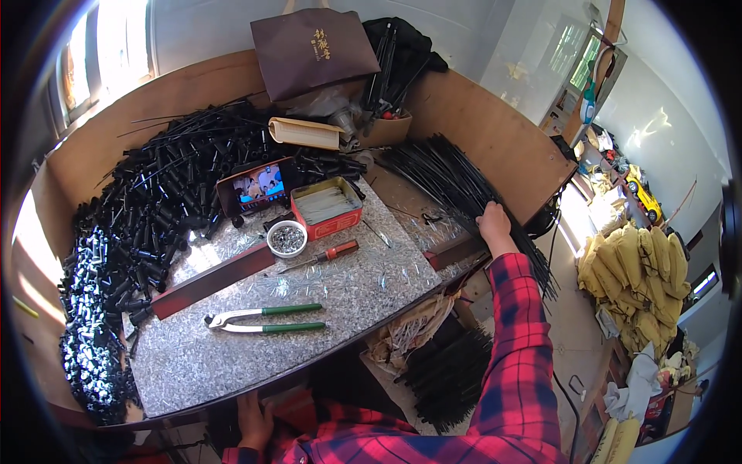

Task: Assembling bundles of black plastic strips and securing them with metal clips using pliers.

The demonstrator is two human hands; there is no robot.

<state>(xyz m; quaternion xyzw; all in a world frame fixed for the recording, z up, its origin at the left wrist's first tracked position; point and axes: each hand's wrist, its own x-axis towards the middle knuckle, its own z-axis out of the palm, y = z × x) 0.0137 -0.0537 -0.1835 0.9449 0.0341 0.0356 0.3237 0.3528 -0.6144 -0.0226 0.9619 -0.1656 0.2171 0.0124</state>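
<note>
My right hand [495,225] reaches to the far right of the worktop, its fingers closed on thin black rods at the edge of a long bundle [444,174]. The rods look like umbrella ribs or similar, but I cannot tell their exact kind. Low at the front edge of the worktop is my left hand [253,421], fingers apart and partly hidden, with nothing visible in it. Green-handled pincers [267,319] lie on the speckled stone slab [363,301]. Behind them are a screwdriver [328,254], a white bowl of small metal parts [287,239] and a red tin of thin wires [327,207].
A heap of black tubular parts [166,185] fills the left side. A dark red bar [212,280] lies across the slab. A phone [255,187] leans behind it. At the back stands a brown paper bag [313,52]. More black rods [448,375] sit below, yellow sacks [638,271] at right.
</note>
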